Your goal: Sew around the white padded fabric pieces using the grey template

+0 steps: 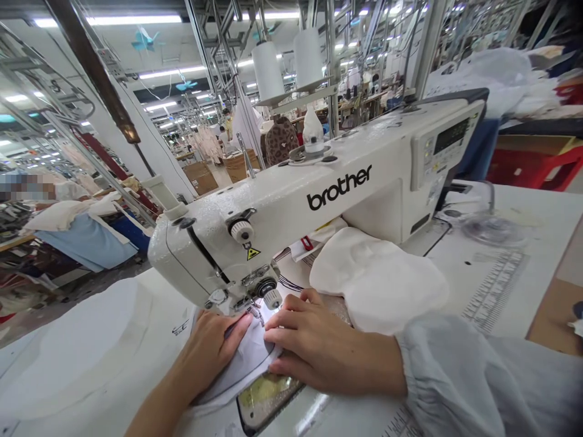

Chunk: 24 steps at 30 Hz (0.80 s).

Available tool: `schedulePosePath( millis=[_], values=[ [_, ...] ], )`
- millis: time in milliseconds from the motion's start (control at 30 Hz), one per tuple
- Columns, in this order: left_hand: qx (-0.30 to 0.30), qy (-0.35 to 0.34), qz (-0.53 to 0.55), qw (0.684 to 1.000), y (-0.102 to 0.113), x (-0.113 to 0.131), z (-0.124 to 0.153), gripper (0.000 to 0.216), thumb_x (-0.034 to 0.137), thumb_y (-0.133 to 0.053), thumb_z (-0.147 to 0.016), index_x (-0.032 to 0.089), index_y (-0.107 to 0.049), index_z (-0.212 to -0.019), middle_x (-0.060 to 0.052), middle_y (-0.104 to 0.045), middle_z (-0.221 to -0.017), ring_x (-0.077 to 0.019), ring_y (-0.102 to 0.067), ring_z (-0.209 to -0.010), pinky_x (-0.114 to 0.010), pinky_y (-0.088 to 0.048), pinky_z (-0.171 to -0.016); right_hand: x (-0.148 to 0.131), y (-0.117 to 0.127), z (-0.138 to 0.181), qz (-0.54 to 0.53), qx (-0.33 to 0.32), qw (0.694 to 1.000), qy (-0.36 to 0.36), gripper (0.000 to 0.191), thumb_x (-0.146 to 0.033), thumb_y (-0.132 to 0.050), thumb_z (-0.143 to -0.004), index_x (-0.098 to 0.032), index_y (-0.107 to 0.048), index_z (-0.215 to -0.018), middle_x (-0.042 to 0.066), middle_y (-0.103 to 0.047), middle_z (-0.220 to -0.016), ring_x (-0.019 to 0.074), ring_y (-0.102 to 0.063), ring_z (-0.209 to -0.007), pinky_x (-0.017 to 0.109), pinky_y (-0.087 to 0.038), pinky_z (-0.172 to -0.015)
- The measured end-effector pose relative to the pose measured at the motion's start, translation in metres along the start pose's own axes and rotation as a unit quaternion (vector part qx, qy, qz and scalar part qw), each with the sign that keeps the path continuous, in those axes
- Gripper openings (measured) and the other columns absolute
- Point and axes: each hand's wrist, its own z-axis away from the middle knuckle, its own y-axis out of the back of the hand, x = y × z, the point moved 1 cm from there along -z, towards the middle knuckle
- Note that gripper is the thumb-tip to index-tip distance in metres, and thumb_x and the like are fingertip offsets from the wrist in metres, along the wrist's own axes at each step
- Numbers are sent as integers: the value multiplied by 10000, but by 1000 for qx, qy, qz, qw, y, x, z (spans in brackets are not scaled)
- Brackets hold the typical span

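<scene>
A white cloth (237,375) lies flat on the near side of the machine bed, its upper part running in beneath the presser foot (261,317). Both hands rest on it, set apart from each other with the foot between them. The left hand (207,343) lies along the cloth's left side, thumb stretched toward the foot, the other fingers partly hidden by the machine head. The right hand (314,341) bears on the right side with bent fingers, its thumb lower down by the cloth's edge. From where I stand I cannot tell whether either of them pinches the fabric or only presses it. A pale, gathered sleeve (483,370) covers the right forearm; the left forearm is bare.

Just below the cloth's edge, a glossy, dark-edged panel (268,397) shows in the counter (542,209). Over the work leans the white sewing machine (282,188), marked "brother", with a control panel (449,139) at its far right end. Beneath its arm, near the right hand, sits a puffy white piece (378,276). Farther right are printed ruler marks (494,285) and a clear round plastic item (494,230).

Behind the machine, two big white thread cones (268,71) stand on a rack, with a smaller white spool (313,128) on top of the machine. To the left, light blue fabric (84,237) hangs off another work surface; to the right is some red plastic furniture (528,161). Tube lights (134,20) and blue fans (144,39) hang overhead.
</scene>
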Motion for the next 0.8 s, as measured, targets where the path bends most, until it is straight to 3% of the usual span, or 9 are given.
schedulePosePath(
  millis=[167,333,800],
  values=[
    [68,41,-3,997,-13,7,10,371,485,-425,-934,247,-690,-831,-38,-741,-788,-249,-670,-801,-405,-440,-813,7,1,0,-7,8,1000,20,204,-379,-568,-993,-197,-647,-947,5,-673,-1156,218,-507,-1076,397,-318,-876],
    [74,32,11,997,-18,11,12,403,446,-354,-959,240,-665,-807,-29,-738,-793,-224,-665,-781,-418,-429,-855,7,0,2,19,0,1000,23,206,-398,-572,-984,-201,-631,-980,21,-617,-1133,220,-490,-1059,398,-336,-858],
    [83,-6,23,996,-22,-4,8,425,507,-382,-962,252,-668,-778,17,-709,-660,-193,-657,-635,-356,-417,-711,0,1,2,56,-23,998,10,279,-451,-543,-991,-191,-634,-1036,56,-590,-1143,223,-479,-1034,395,-352,-852]
  ],
)
